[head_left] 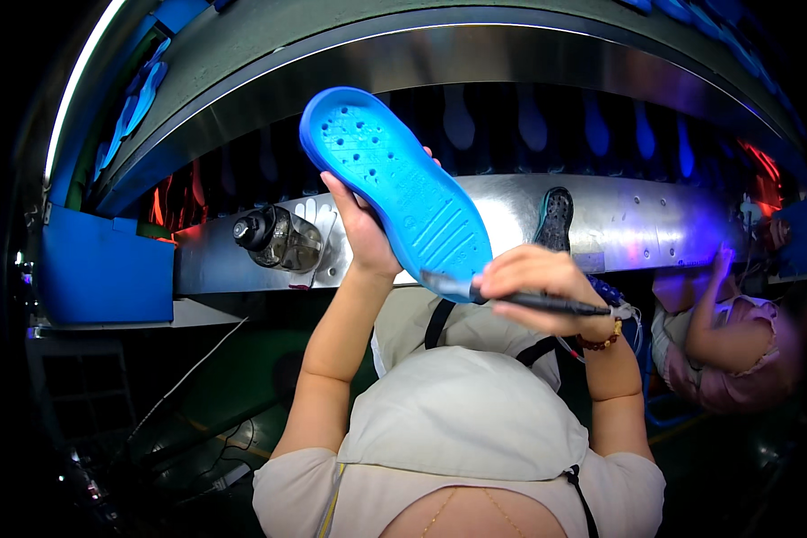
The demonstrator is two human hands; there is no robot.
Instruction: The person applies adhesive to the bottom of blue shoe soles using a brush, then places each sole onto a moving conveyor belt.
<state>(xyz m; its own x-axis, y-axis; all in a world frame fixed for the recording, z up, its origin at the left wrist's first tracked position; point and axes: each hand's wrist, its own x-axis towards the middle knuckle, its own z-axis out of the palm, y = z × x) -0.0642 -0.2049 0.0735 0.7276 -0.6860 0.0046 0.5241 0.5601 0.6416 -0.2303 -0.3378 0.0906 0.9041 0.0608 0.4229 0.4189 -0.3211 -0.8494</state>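
A bright blue shoe sole (412,193) is tilted up in front of me, its holed end far and left, its ridged end near. My left hand (363,224) grips it along the left edge, with fingertips showing at the opposite edge. My right hand (540,276) is closed around the black handle of a brush (560,306). The brush's pale, blurred head overlaps the sole's near end; whether it touches cannot be made out. Beyond my right hand, a dark sole (556,215) with teal edging lies on the metal bench (614,220).
A dark-capped clear bottle (291,242) stands at the bench's left, beside something white and glove-like (318,215). Behind runs a machine with a metal edge (475,49) and hanging soles (596,125). A blue box (108,264) sits far left. Another person (726,336) works at right.
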